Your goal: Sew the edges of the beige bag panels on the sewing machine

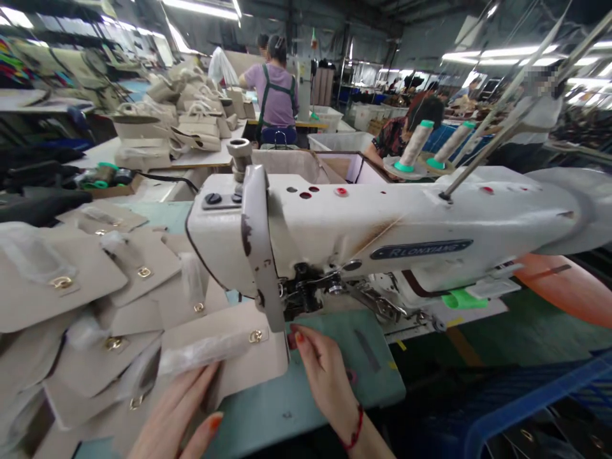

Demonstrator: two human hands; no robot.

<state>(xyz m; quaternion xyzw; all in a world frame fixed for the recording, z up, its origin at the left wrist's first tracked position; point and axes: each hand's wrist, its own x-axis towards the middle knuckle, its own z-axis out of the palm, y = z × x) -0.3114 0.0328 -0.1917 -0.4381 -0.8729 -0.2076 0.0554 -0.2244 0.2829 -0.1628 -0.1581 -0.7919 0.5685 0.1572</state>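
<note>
A beige leather-like bag panel (248, 370) with a gold ring fitting and a strip wrapped in clear plastic lies under the head of a white sewing machine (325, 217). Flat against this panel's near side rests my left hand (182, 408), fingers stretched and thumb apart. My right hand (325, 370) is closed in a pinch at the panel's right edge, near the needle area. Between its thumb and forefinger shows a small dark-red piece (291, 338), too small to name. The needle and presser foot are partly hidden behind the machine's front lever.
Similar beige panels (115, 357) with gold fittings pile up on the left. A blue crate (526, 408) stands at the lower right. Two thread cones (415, 146) rise behind the machine. Beige bags (201, 124) cover a table farther back, near a seated person (278, 95).
</note>
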